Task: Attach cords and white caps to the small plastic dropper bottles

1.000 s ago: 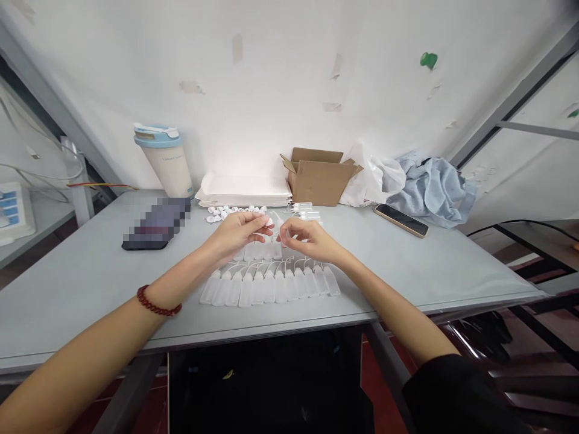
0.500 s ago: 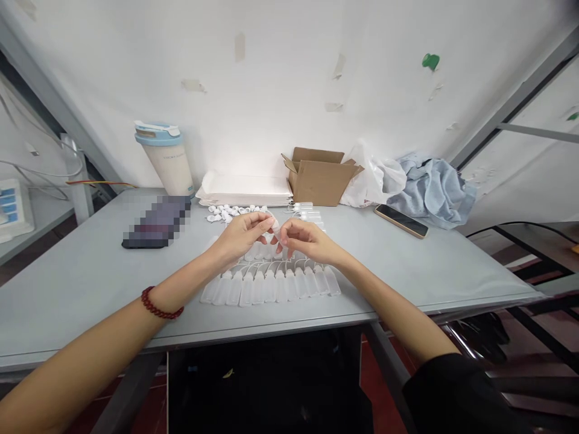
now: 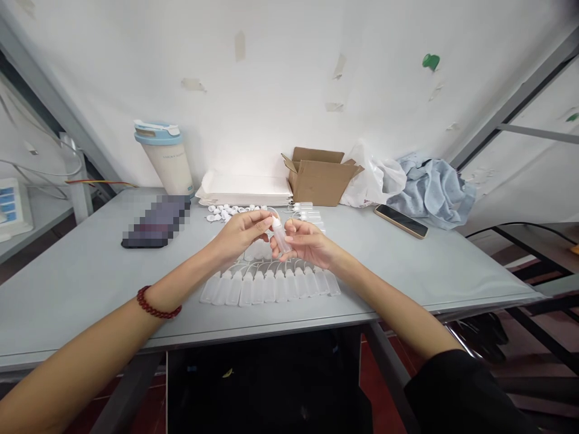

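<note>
Between my two hands is a small translucent squeeze bottle (image 3: pixel 281 239) with a white cap and a thin curved spout, tilted above the table. My left hand (image 3: pixel 246 235) pinches it at the cap. Thumb and fingers of my right hand (image 3: pixel 310 242) close around its body from the other side. Below my hands, a row of similar bottles (image 3: pixel 270 287) lies side by side, their curved tubes pointing to the back. More of them are partly hidden behind my hands. Several small white caps (image 3: pixel 221 212) are piled just behind my left hand.
At the back stand a tumbler (image 3: pixel 165 160), a stack of white trays (image 3: pixel 246 188), an open cardboard box (image 3: pixel 322 178), a white plastic bag (image 3: pixel 373 178) and a light blue cloth (image 3: pixel 432 190). A phone (image 3: pixel 401 220) lies right; a dark pixelated object (image 3: pixel 158 223) lies left.
My right hand's fingers have shifted and now wrap the bottle's body, which shows more plainly. My left hand stays at the cap, its wrist slightly further left.
</note>
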### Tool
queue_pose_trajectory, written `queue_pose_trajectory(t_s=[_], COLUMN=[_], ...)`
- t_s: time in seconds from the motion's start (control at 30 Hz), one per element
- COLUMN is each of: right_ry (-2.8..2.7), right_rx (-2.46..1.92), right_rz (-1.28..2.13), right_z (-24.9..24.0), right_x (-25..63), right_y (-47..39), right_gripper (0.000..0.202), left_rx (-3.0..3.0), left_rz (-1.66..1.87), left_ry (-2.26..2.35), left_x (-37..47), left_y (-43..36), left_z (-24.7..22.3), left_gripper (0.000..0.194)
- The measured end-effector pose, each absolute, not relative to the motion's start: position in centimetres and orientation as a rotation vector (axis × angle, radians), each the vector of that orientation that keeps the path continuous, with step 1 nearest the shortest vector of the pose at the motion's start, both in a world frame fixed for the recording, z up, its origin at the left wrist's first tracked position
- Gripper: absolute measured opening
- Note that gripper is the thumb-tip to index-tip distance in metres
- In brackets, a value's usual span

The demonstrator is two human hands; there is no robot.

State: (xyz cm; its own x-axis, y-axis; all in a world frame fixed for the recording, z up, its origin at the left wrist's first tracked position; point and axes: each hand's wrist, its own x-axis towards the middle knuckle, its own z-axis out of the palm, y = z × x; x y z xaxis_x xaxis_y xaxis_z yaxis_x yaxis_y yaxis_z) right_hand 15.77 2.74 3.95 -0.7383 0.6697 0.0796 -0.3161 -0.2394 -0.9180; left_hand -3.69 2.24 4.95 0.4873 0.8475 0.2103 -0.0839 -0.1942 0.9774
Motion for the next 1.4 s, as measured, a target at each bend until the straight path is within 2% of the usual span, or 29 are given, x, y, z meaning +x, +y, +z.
queue_pose_trajectory(t_s=[0.2,0.6,0.83,1.03,1.4], right_ry=[-1.467,-1.489,-1.499,-1.542,-1.541], right_rx=[-0.459,-0.422,-0.44,-0.446,-0.458], right_rz=[1.973,2.0,2.001,1.965,1.997], right_z=[4.2,3.9,4.1,4.6,4.6], right_x=[15.6,15.8,15.9,16.1,16.1], right_y=[2.4,2.5,2.5,2.3,2.3], right_gripper=[0.034,0.033,0.035,0.033,0.035], left_rx=[1.595,1.438,1.373,1.414,1.473], left_rz=[1.049,1.007,0.983,0.935,1.016], left_ry=[0.864,0.842,0.763,0.66,0.829], left_x=[-3.6,-4.2,-4.5,-4.2,-4.6], left_y=[2.2,2.6,2.5,2.0,2.6], left_z=[5.3,6.0,6.3,6.5,6.0], left_gripper=[0.023,0.02,0.032,0.021,0.022])
